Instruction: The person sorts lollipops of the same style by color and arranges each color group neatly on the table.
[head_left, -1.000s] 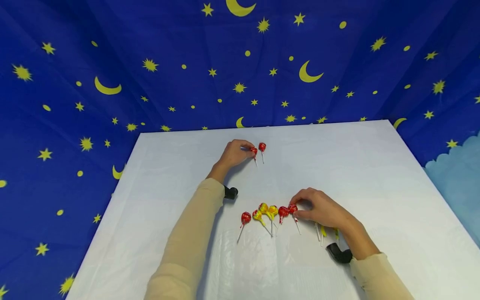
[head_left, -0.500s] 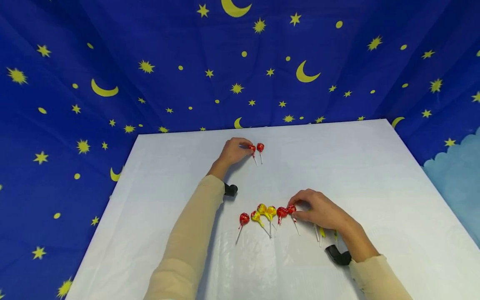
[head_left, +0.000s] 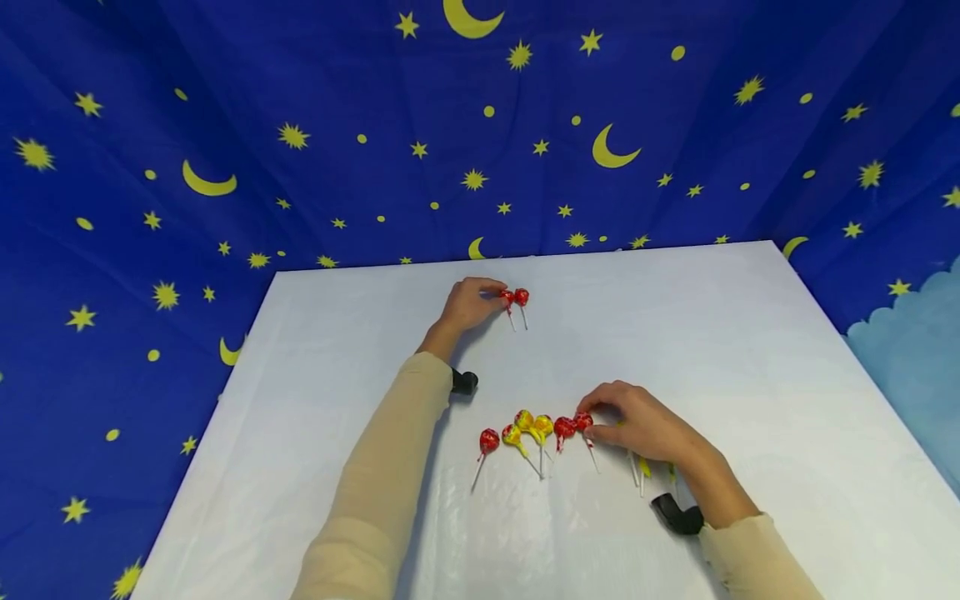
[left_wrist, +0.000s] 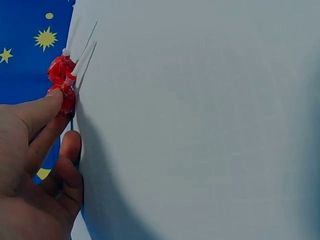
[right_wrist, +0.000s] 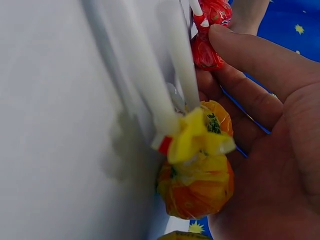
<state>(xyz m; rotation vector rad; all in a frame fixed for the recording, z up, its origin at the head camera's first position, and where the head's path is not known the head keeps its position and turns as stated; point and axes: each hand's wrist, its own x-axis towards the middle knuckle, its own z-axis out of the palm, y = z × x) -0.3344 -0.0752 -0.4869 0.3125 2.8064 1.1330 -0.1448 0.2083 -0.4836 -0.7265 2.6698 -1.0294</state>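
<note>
Left grip (head_left: pixel 470 305) – thumb and finger drawn in on the head of a red lollipop (head_left: pixel 507 297), other fingers loosely bent. A second red lollipop (head_left: pixel 521 297) lies just past those fingertips, heads touching or nearly so, sticks running almost parallel; probably a deliberate line-up. Pinching the head rather than the stick likely gives surer control, as a round head could roll on the desk (head_left: pixel 750 350).

Right grip (head_left: pixel 637 421), nearer the wearer – thumb and finger pinch another red head (head_left: pixel 584 421). Its red neighbour (head_left: pixel 565 427) sits close against it, beyond the fingertips; the low pinch seems suited to setting heads side by side. Farther left of this grip: three clustered yellow lollipops (head_left: pixel 543 427), then a lone red one (head_left: pixel 489 441). Under the palm, yellow-orange lollipops (right_wrist: pixel 197 185), apparently not held; full count hidden.
</note>
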